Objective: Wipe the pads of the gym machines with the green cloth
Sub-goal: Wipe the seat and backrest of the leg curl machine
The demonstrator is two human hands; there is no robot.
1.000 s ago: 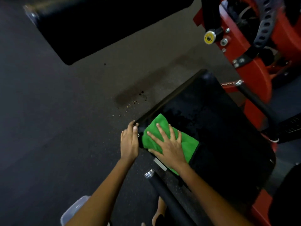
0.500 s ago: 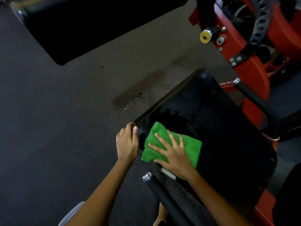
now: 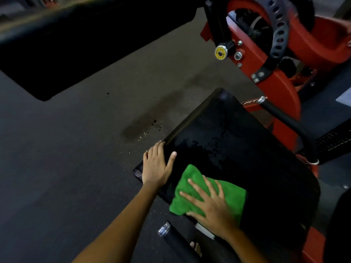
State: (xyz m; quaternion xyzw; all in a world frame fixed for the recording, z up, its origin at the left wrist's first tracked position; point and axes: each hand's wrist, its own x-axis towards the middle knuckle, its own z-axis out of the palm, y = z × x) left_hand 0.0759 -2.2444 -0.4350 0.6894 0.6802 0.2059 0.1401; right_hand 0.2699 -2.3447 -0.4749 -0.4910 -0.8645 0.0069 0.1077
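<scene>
A black seat pad (image 3: 237,149) of a red gym machine fills the lower right, its surface wet in patches. The green cloth (image 3: 191,186) lies flat on the pad's near left part. My right hand (image 3: 210,207) presses on the cloth with fingers spread and straight. My left hand (image 3: 156,165) rests flat on the pad's left edge beside the cloth, thumb on top of the pad, fingers over the rim.
A second long black pad (image 3: 76,40) hangs across the top left. The red machine frame (image 3: 281,92) with a yellow knob (image 3: 220,52) stands at top right. Black handle bars (image 3: 288,122) flank the seat, another bar (image 3: 176,242) near me. Dark rubber floor (image 3: 66,158) lies left.
My right hand has slid the cloth toward me and slightly right along the pad. My left hand has shifted from the pad's corner onto its left edge.
</scene>
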